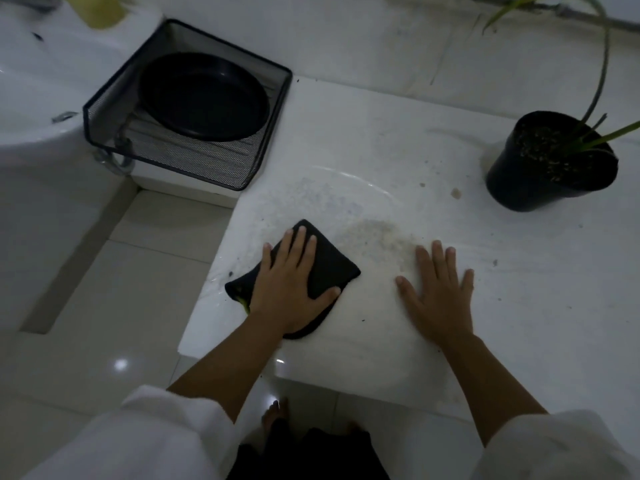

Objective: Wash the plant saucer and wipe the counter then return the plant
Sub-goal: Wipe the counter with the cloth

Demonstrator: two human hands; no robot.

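My left hand (292, 285) presses flat on a dark cloth (329, 268) lying on the white counter (519, 306) near its left edge. My right hand (438, 292) rests flat on the counter beside it, fingers spread, holding nothing. A patch of brownish dirt and a wet smear (377, 233) lie just beyond both hands. The black plant saucer (204, 97) sits inside a black mesh basket (207, 168) at the back left. The black potted plant (547, 161) stands on the counter at the far right, its long green leaves arching up.
A white sink (45, 81) is at the far left beside the basket. Below the counter's left and front edges lies a pale tiled floor (104, 306), where my bare feet show. A tiled wall (381, 39) runs behind the counter. Small specks of soil are scattered toward the right.
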